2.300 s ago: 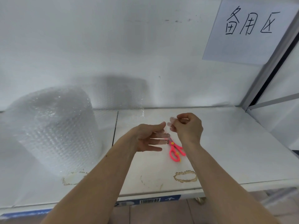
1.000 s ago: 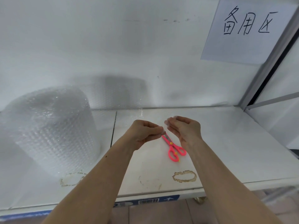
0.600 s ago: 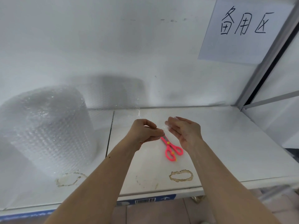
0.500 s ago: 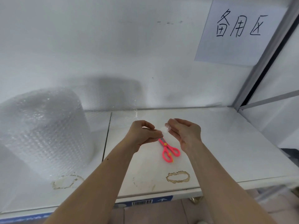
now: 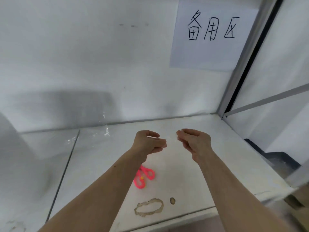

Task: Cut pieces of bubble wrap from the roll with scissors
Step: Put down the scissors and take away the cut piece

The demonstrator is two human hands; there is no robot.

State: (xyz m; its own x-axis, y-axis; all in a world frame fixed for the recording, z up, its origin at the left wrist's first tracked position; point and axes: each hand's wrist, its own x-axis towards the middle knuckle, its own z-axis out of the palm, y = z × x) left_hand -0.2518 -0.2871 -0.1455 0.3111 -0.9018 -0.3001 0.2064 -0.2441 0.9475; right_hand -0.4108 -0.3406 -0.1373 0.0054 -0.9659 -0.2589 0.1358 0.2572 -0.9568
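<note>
At the far left edge, a pale blurred mass [image 5: 10, 148] filled the frame, most likely the bubble wrap roll, though too smeared to be sure. A clear sheet of bubble wrap [image 5: 71, 139] seemed to spread from it across the white counter [image 5: 217, 164], showing only as glints and faint creases near the back wall.

Two bare forearms reached in from the bottom of the view. The left hand [image 5: 148, 144] hovered above the middle of the counter, its fingers curled and its thumb bent over them, fingertips pointing right. Whether its grip pinched the clear film could not be told, since the material was nearly invisible there.

Beneath and just right of the left forearm, a pair of pink scissors [image 5: 143, 178] lay flat on the counter, handles toward the viewer and partly hidden by the arm; no hand touched them. Nearer the front edge sat a brown ring-shaped stain [image 5: 148, 207] and a small brown spot [image 5: 172, 200] just to its right.

The right hand [image 5: 194, 142] hovered level with the left, a short gap between them, its fingers curled with tips pointing left. Its grip looked narrow, yet what it held, if anything, could not be told.

On the wall at upper right hung a paper sign [image 5: 212, 36] with three handwritten characters. A metal frame post [image 5: 247, 56] ran diagonally beside it.
</note>
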